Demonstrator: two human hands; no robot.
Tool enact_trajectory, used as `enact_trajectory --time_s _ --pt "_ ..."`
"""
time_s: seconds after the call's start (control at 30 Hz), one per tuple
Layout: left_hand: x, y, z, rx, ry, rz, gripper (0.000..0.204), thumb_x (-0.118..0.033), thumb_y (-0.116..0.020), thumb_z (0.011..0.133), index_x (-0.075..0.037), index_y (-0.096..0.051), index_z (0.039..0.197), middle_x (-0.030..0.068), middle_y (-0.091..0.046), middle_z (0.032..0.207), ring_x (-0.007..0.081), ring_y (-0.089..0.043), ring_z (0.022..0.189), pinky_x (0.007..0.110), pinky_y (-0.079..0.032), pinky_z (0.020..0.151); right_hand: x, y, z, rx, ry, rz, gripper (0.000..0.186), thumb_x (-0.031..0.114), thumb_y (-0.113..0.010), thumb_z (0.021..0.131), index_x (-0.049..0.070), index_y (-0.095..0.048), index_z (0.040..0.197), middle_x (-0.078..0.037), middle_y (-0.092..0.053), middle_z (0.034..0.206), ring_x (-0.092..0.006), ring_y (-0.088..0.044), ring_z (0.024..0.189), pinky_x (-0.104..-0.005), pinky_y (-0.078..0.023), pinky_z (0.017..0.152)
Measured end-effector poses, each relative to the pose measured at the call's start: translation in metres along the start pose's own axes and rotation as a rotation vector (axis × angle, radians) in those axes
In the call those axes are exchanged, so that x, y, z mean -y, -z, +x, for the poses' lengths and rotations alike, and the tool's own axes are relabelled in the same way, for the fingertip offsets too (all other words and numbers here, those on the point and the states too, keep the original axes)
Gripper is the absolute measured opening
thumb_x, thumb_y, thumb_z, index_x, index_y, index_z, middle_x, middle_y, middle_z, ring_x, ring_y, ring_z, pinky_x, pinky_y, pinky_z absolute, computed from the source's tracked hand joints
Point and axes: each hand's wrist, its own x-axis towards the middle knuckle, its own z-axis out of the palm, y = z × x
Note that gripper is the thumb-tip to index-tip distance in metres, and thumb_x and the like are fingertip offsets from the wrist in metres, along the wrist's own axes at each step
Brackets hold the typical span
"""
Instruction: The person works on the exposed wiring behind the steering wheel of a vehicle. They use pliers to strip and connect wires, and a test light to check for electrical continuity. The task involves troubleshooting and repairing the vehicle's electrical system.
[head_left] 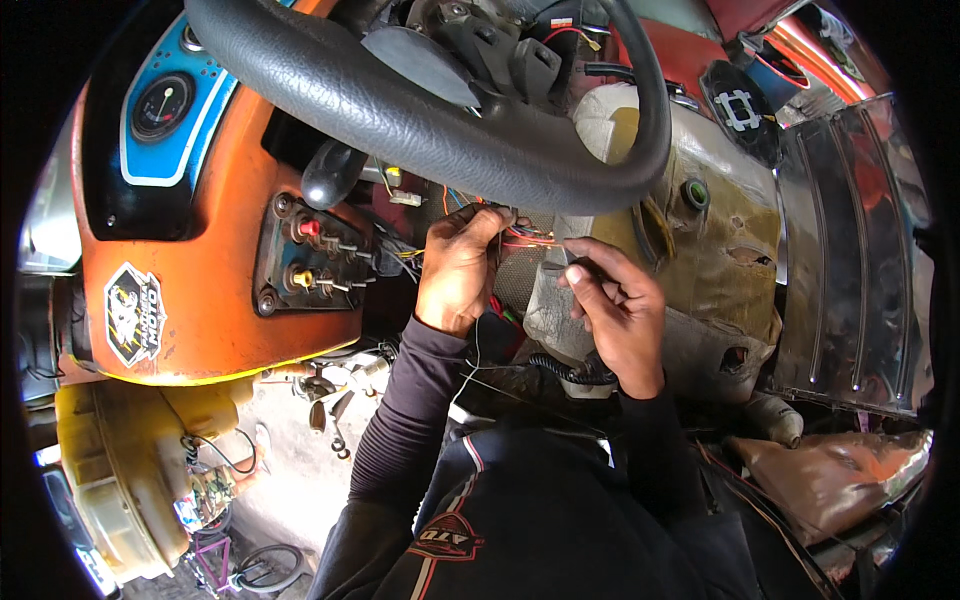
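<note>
My left hand [452,265] is closed around a bundle of thin coloured wires [530,237], just below the steering wheel. Red and orange strands stick out past its fingertips toward the right. My right hand [622,325] faces it from the right, thumb and fingers pinched on a small dark piece [553,268] whose kind I cannot make out. The right index fingertip lies close to the ends of the wires. A thin pale wire [476,345] hangs down beneath my left wrist.
The black steering wheel [430,120] arches over both hands. Left stands an orange dashboard [230,260] with a switch panel [312,258] and a round gauge [162,106]. A worn, patched seat cover [700,270] lies right. Loose keys or metal parts [335,400] hang below the dash.
</note>
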Motion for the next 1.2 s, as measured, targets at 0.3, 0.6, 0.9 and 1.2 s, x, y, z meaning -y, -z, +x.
enact_trajectory --time_s 0.3,0.6,0.9,1.2 --pt "0.009 0.028 0.003 0.034 0.078 -0.040 0.029 -0.007 -0.060 0.094 0.000 -0.056 0.122 0.0090 -0.066 0.114 0.0216 -0.065 0.102 0.035 -0.054 0.085 0.005 0.064 0.087 -0.091 -0.161 0.084 0.033 0.027 -0.065 0.098 0.002 -0.066 0.118 -0.001 -0.065 0.083 -0.0073 -0.058 0.066 -0.0224 -0.043 0.047" --pt "-0.019 0.022 -0.022 -0.021 0.075 0.114 0.031 -0.017 -0.059 0.101 0.003 -0.058 0.125 0.0110 -0.066 0.120 0.0198 -0.063 0.109 0.034 -0.050 0.097 0.026 0.022 0.311 0.351 -0.006 0.023 0.031 0.025 -0.071 0.092 0.001 -0.066 0.109 0.000 -0.058 0.072 -0.0059 -0.054 0.063 -0.0253 -0.039 0.052" --pt "-0.048 0.058 -0.016 0.158 0.298 0.296 0.033 -0.022 -0.067 0.094 0.003 -0.064 0.115 0.0051 -0.069 0.099 0.0116 -0.063 0.087 0.027 -0.049 0.077 0.070 -0.096 0.393 0.841 0.236 0.192 0.031 0.025 -0.070 0.096 0.000 -0.064 0.113 -0.001 -0.064 0.084 -0.0066 -0.059 0.075 -0.0238 -0.047 0.069" --pt "-0.032 0.045 -0.016 -0.025 0.344 0.205 0.040 -0.017 -0.068 0.094 0.005 -0.060 0.127 0.0100 -0.069 0.113 0.0171 -0.065 0.101 0.031 -0.051 0.089 0.102 -0.124 0.385 0.769 0.159 0.328 0.023 0.013 -0.078 0.089 -0.002 -0.068 0.103 -0.001 -0.066 0.081 -0.0073 -0.059 0.071 -0.0251 -0.047 0.066"
